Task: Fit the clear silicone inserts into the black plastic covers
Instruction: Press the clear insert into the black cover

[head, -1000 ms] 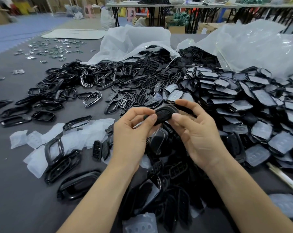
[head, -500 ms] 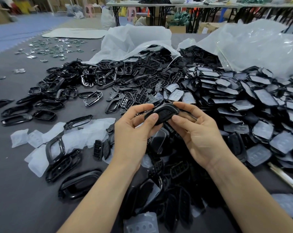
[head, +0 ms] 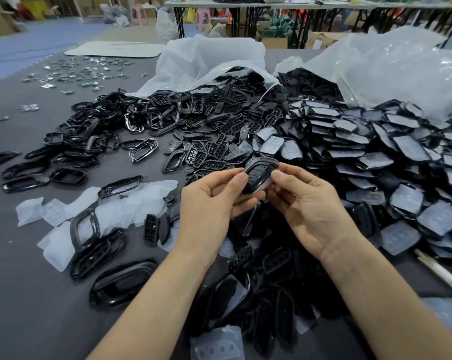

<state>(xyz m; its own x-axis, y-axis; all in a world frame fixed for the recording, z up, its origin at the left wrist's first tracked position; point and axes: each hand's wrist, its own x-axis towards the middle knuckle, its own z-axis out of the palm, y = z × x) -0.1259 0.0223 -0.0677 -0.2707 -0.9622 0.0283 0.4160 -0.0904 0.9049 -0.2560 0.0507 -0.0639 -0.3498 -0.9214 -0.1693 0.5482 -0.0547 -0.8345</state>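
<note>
Both hands hold one black plastic cover (head: pixel 258 174) above the table's middle, its outer face tilted toward me. My left hand (head: pixel 211 201) pinches its left edge between thumb and fingers. My right hand (head: pixel 308 203) pinches its right edge, and a bit of clear silicone shows under the cover by the right thumb. Loose clear silicone inserts (head: pixel 131 203) lie on the table to the left. A big heap of covers with inserts fitted (head: pixel 375 157) fills the right side.
Black frames and button plates (head: pixel 193 126) spill from a white plastic bag (head: pixel 206 61) at the back. A second clear bag (head: pixel 388 68) sits back right. More black covers (head: pixel 258 294) lie between my forearms. Small metal parts (head: pixel 82 71) are scattered far left on the grey table (head: pixel 25 320).
The cover has been turned and tipped up between my fingers, so its outer face now points toward me. Both hands rose slightly.
</note>
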